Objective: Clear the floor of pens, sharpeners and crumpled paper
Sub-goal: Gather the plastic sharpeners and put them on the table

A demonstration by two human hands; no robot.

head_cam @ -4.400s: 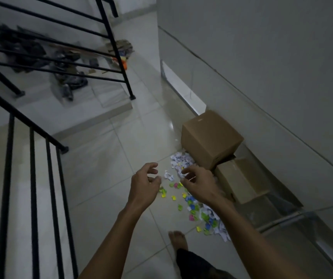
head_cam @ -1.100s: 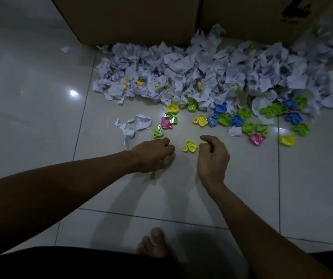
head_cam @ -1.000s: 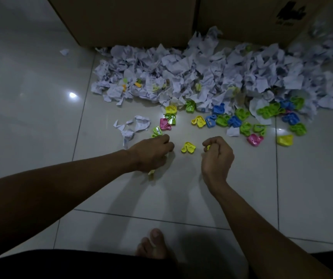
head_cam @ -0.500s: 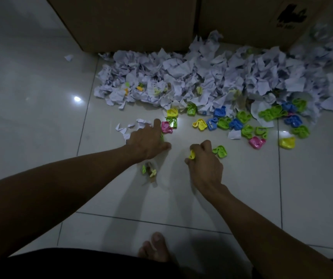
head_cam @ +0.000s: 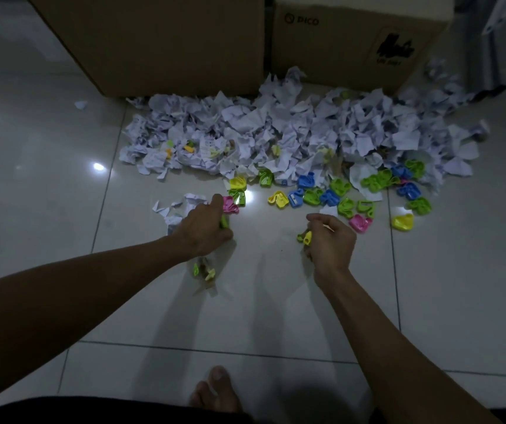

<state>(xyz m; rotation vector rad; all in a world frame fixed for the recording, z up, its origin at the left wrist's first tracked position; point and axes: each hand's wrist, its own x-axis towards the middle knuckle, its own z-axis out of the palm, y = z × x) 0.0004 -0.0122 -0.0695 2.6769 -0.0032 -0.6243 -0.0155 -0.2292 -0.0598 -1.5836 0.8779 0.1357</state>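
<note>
A glossy pale tiled floor (head_cam: 47, 209) is seen from above in dim light. A wide heap of crumpled white paper scraps (head_cam: 291, 136) is spread along the base of two brown cardboard boxes, a plain one (head_cam: 160, 41) on the left and a printed one (head_cam: 352, 41) on the right. Small plastic sharpeners in green, blue, yellow and pink (head_cam: 331, 197) are scattered on the tiles just in front of the heap, mostly toward the right. A few loose white paper scraps (head_cam: 181, 203) are lying apart from the heap, just beside the left hand.

The left hand (head_cam: 203, 228) is reached forward and lowered to the floor, fingers curled; a green plastic sharpener (head_cam: 224, 221) is gripped under them, and a pink plastic sharpener (head_cam: 230, 205) is touched at the fingertip. A reflection of small green and yellow pieces (head_cam: 204, 270) is seen on the tile below the wrist; whether these are held in the palm cannot be told.

The right hand (head_cam: 331, 240) is held just above the floor, fingers clenched around a few small yellow and green sharpeners (head_cam: 305, 237), which stick out at the thumb side. A pink sharpener (head_cam: 360, 223) and a yellow sharpener (head_cam: 403, 221) are lying on the tile to its right, apart from it.

A bare foot (head_cam: 215, 390) is placed on the tile at the bottom edge, between the two forearms.
</note>
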